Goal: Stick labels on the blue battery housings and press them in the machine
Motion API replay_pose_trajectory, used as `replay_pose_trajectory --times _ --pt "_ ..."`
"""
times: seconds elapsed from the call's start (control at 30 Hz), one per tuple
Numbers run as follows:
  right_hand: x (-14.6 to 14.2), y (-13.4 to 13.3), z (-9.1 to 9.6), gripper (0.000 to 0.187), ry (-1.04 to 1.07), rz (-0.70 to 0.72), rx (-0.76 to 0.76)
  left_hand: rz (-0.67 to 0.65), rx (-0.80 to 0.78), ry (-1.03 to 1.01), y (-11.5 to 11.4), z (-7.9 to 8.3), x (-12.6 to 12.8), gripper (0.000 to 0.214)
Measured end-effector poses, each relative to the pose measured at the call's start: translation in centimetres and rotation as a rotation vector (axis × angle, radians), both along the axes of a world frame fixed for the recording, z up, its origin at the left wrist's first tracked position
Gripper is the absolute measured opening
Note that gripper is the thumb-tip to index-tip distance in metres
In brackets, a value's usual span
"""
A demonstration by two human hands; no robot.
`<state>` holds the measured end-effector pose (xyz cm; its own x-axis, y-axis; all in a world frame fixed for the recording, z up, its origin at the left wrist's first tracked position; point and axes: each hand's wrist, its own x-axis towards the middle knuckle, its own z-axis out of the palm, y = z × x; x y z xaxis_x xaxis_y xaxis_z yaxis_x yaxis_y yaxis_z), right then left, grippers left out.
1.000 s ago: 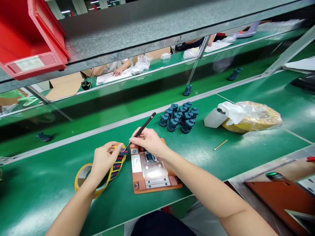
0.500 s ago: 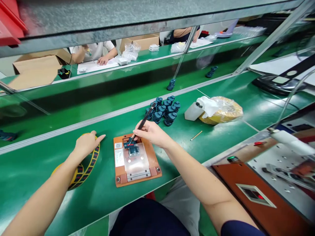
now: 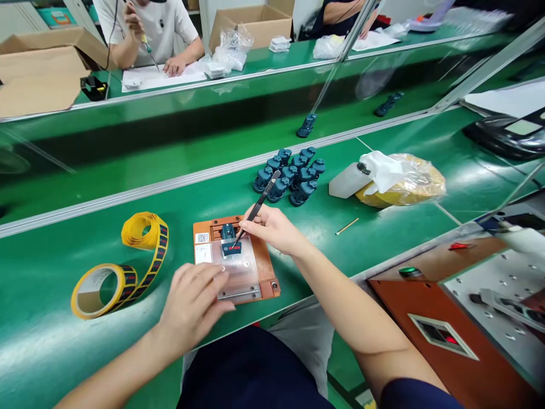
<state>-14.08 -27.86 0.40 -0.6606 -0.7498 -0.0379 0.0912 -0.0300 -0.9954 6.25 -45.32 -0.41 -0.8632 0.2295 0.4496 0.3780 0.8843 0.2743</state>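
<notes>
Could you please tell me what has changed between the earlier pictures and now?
The left hand let go of the tape and moved right, to the near-left side of the fixture; contact is unclear. The right hand, using tweezers, brought a label rightward from the tape to the fixture. The released tape end is curled up. Unchanged: the right hand's hold on the tweezers, the blue parts, the bottle.

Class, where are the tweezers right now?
Near the middle of the head view, the tweezers are in the right hand, tips at the label over the fixture.
</notes>
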Motion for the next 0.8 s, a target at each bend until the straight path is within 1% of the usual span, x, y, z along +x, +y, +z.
replay_pose_trajectory --times 0.03,0.1,0.2,0.47,0.8 --pt "0.0 0.0 0.0 0.039 -0.003 -0.002 0.003 -0.024 0.014 -0.011 0.8 -0.5 0.4 0.039" --pt "0.0 0.0 -0.1 0.040 -0.006 0.000 0.011 -0.020 0.031 -0.020 1.8 -1.3 1.0 0.046" --pt "0.0 -0.1 -0.1 0.040 -0.004 0.007 0.013 0.008 0.036 -0.038 2.1 -1.8 1.3 0.050" --pt "-0.1 -0.2 -0.3 0.040 0.011 0.016 0.019 0.037 0.037 -0.035 2.2 -2.0 1.4 0.049" --pt "-0.2 -0.1 -0.7 0.038 0.005 0.022 -0.007 0.034 0.042 -0.019 2.2 -2.3 1.5 0.051"
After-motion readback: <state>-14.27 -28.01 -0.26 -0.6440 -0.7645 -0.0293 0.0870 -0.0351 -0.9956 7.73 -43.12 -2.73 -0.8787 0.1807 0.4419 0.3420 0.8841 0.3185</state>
